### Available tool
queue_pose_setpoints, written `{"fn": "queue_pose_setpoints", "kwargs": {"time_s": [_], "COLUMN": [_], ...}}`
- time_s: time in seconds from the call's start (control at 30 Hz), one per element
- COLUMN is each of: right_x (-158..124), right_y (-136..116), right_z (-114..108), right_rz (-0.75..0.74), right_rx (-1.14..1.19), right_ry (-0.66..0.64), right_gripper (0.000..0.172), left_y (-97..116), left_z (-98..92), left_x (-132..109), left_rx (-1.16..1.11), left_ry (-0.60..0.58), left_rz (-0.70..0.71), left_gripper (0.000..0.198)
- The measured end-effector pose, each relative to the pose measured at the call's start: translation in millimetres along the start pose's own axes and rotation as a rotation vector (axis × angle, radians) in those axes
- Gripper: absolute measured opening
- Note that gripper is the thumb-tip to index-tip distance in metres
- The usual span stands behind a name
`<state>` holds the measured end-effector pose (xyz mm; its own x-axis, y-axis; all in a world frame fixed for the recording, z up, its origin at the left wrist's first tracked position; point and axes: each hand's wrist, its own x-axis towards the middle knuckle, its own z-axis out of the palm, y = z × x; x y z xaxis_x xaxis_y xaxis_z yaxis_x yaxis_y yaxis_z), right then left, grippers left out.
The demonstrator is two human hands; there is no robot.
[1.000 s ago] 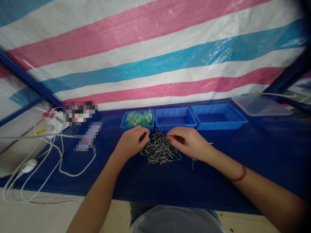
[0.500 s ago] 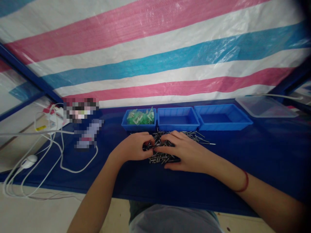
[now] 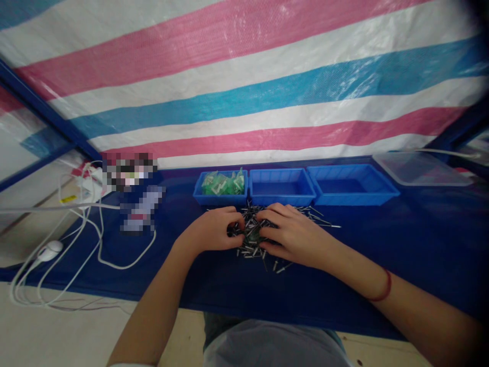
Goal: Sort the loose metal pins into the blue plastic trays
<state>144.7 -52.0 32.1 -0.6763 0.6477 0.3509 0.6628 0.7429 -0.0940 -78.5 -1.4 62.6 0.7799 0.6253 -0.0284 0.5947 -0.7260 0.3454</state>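
A loose heap of thin metal pins, shaped like blind rivets, lies on the blue table in front of the bins. My left hand rests at the heap's left side, its thumb and fingers curved and apart. From the right, my right hand reaches over the heap with spread, bent fingers touching the pins. A small greenish patch shows among the pins between the hands; I cannot make out what it is. Neither hand plainly grips a pin, and the fingers cover part of the heap.
Behind the heap stand three blue bins in a row: the left bin with green plastic packets, the middle bin and the right bin. A clear plastic lid lies at the back right. White cables run across the left side.
My right hand has drawn its fingers back a little, with the thumb tucked in. Several pins now lie spread toward the front of the heap, and the greenish patch shows.
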Motion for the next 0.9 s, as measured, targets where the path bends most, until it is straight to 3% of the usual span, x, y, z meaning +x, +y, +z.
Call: {"fn": "queue_pose_setpoints", "kwargs": {"time_s": [0.1, 0.23, 0.3, 0.43, 0.53, 0.63, 0.8, 0.9], "right_x": [0, 0, 0, 1, 3, 7, 12, 16], "right_y": [1, 0, 0, 0, -2, -5, -8, -11], "right_z": [0, 1, 0, -3, -4, -1, 2, 0], "right_rz": [0.014, 0.024, 0.027, 0.041, 0.013, -0.050, -0.051, -0.035], "right_rx": [-0.009, 0.024, 0.059, 0.116, 0.111, 0.038, -0.074, -0.108], "right_ry": [-0.007, -0.017, -0.016, 0.016, 0.014, -0.056, -0.089, -0.097], "right_gripper": [0.012, 0.014, 0.014, 0.016, 0.023, 0.028, 0.017, 0.011], "left_y": [2, 20, 38, 77, 96, 100, 88, 81], "left_z": [-2.7, 1.0, 14.1, 58.2, 82.8, 90.0, 88.6, 88.6], "left_x": [2, 1, -5, -26, -30, -13, 28, 37], "left_rx": [0.019, 0.096, 0.129, 0.158, 0.164, 0.134, 0.082, 0.056], "left_ry": [0.030, 0.202, 0.277, 0.373, 0.290, 0.200, 0.120, 0.081], "left_rz": [0.027, 0.067, 0.076, 0.263, 0.531, 0.802, 0.958, 0.975], "left_gripper": [0.014, 0.029, 0.043, 0.030, 0.036, 0.040, 0.046, 0.049]}}
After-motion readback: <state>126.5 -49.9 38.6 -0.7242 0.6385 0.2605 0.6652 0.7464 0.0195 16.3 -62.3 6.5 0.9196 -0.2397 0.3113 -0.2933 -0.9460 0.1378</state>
